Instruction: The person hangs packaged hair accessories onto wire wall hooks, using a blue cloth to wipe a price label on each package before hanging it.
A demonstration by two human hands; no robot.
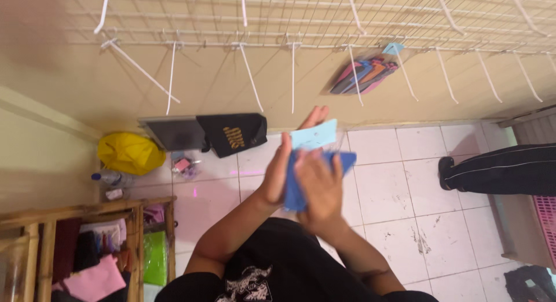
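Packet (313, 163) between hands; shelf (87, 244) left; leg (504, 168) right.

Warm, fairly even indoor light, soft shadows beneath the wire rack (324, 24), and seemingly motion-blurred centre.

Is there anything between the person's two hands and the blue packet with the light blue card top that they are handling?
Nothing visible stands between them: the left hand and the right hand both already touch the blue packet, pressing it from either side in front of the wire rack on the wall.
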